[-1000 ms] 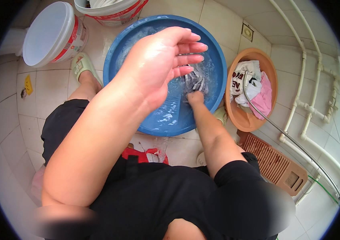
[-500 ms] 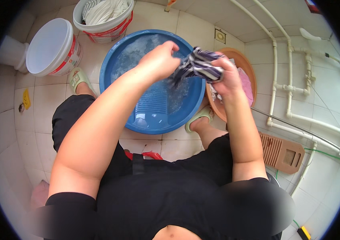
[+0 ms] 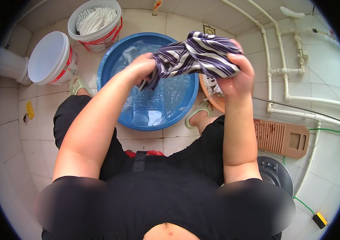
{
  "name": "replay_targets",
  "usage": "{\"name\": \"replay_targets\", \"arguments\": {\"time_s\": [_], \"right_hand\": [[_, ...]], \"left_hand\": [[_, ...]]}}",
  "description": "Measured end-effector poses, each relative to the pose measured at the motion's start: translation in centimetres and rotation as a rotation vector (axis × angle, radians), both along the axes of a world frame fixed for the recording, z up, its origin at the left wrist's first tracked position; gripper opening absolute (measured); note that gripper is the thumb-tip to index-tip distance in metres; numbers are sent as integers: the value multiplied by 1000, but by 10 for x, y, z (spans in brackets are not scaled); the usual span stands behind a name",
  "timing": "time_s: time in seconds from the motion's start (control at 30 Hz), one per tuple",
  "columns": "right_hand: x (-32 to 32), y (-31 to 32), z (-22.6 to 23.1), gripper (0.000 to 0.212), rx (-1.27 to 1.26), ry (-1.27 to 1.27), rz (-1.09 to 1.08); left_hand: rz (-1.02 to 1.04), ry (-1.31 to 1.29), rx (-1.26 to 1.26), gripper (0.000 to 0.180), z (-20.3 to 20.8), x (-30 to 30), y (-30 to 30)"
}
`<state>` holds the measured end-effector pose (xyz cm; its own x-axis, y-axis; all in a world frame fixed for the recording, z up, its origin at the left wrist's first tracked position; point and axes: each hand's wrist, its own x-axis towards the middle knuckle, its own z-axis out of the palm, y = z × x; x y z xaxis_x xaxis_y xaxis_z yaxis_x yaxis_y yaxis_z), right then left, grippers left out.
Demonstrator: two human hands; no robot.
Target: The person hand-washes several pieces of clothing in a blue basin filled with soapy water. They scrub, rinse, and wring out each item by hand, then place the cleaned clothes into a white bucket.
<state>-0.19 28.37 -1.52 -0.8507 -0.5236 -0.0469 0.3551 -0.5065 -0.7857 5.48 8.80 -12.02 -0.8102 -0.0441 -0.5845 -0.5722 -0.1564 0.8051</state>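
Observation:
A dark navy and white striped cloth (image 3: 198, 56), wet and bunched, stretches between my two hands above the right side of a blue basin (image 3: 148, 125). My left hand (image 3: 144, 66) is closed on its left end, its fingers partly hidden by the fabric. Round the right end, my right hand (image 3: 239, 74) is wrapped with the thumb on top. Sudsy water (image 3: 172, 96) fills the basin, and a ribbed washboard surface (image 3: 148, 103) shows inside it. Behind my right hand, an orange basin (image 3: 219, 104) holding laundry is mostly covered.
A white bucket of light cloth (image 3: 100, 44) and an empty-looking white bucket (image 3: 52, 60) stand at the far left. A brown washboard (image 3: 282, 138) leans at the right below white pipes (image 3: 284, 72). My slippered feet flank the blue basin.
My left hand has come down and taken hold of the cloth's left end. The cloth is now spread wider between both hands, and my right hand has moved slightly right.

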Motion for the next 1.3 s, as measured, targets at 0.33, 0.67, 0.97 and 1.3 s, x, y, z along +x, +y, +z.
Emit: {"name": "replay_targets", "arguments": {"time_s": [0.33,0.67,0.97,1.3], "right_hand": [[-6,-34,-126,51,528,-927,114],[-6,-56,-95,31,-150,-710,84],[25,-79,-50,45,-231,-719,269],[27,-69,-88,82,27,-737,648]], "left_hand": [[20,496,464,32,33,14,-3],[108,440,1225,46,55,20,-13],[380,274,767,68,30,1,-21],[323,596,671,32,41,3,-37]]}}
